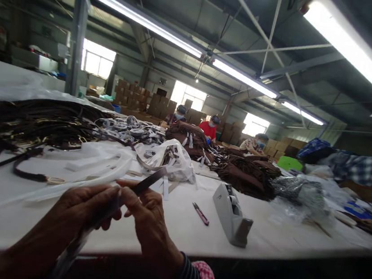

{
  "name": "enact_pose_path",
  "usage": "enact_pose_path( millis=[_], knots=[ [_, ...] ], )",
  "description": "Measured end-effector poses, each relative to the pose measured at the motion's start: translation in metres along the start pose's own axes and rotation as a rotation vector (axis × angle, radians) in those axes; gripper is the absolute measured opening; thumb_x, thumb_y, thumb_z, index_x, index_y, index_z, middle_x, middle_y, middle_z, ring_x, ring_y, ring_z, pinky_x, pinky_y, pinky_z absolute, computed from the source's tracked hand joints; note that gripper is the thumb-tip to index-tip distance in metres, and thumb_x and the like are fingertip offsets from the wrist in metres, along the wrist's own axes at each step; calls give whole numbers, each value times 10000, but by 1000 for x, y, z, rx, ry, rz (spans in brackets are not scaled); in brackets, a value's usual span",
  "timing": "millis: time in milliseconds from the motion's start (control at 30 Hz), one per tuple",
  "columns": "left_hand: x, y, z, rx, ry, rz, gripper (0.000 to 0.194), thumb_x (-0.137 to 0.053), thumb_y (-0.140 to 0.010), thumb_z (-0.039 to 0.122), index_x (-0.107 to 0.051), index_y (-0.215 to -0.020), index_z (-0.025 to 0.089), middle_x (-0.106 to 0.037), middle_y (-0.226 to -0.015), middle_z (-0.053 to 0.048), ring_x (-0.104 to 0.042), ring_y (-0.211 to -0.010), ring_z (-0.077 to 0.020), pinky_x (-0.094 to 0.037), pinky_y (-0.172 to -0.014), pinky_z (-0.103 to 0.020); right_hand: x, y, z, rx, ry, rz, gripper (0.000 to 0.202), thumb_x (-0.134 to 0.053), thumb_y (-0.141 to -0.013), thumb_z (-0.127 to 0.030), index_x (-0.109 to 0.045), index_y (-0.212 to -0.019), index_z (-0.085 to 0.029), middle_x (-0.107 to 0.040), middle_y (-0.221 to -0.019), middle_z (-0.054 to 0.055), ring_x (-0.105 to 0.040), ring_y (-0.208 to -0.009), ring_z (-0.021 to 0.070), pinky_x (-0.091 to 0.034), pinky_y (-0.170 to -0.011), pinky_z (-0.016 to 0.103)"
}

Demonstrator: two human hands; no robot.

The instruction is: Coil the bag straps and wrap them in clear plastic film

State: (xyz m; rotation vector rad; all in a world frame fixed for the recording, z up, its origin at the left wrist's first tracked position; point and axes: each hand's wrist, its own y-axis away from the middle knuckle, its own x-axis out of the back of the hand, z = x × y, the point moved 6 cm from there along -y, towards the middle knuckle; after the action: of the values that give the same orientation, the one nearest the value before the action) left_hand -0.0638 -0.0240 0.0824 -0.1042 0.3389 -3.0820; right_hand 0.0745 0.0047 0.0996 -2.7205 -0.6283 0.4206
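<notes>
A dark leather-like strap (149, 181) runs slantwise between my hands, its free end pointing up and to the right. My left hand (85, 204) is closed around its lower part, where a shiny, see-through layer seems to cover it. Higher up, my right hand (149, 214) pinches the same strap between thumb and fingers. Both hands are above the front of the white table (175, 228). Just beyond them lies a white plastic bag (183, 164) with pale strips near it. To the right are small pink-handled thread snips (201, 214) and a grey tape dispenser (232, 217).
Dark straps with gold buckles (55, 128) are heaped at the left. Grey rolled pieces (133, 128) and brown bags (245, 176) are piled farther back. Clear plastic (304, 195) lies at the right. Several co-workers (209, 126) are behind the piles, before stacked cartons (132, 94).
</notes>
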Motion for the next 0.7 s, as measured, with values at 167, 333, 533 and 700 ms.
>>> enact_pose_path(
  millis=[167,333,533,700],
  knots=[
    [12,14,3,-74,-232,69,578,-595,-908,648,-671,-562,191,-564,-471,2,-470,-433,-119,-398,-458,-217,20,-18,14,-187,-319,168,494,-694,-844,-668,-796,-1053,-232,-742,-1055,86,-628,-864,196,-481,-658,272],
    [23,18,-1,-66,-159,29,489,-615,-901,613,-729,-705,180,-685,-623,-34,-601,-533,-165,-472,-501,-233,-26,-2,17,22,-36,-38,410,-684,-916,-588,-807,-1055,-222,-696,-812,46,-618,-723,180,-449,-596,271],
    [41,30,1,-98,-244,164,510,-648,-882,604,-624,-592,185,-531,-481,21,-430,-414,-105,-311,-395,-196,-32,-16,33,-137,-370,-44,602,-673,-847,-729,-713,-1246,-280,-727,-1110,81,-658,-831,209,-514,-686,319],
    [45,29,10,-91,-203,160,462,-637,-887,574,-667,-622,197,-643,-564,17,-552,-493,-132,-434,-505,-207,-33,-16,21,3,-89,-83,475,-601,-941,-679,-773,-1177,-305,-727,-1079,46,-638,-964,232,-492,-769,314]
  ],
)
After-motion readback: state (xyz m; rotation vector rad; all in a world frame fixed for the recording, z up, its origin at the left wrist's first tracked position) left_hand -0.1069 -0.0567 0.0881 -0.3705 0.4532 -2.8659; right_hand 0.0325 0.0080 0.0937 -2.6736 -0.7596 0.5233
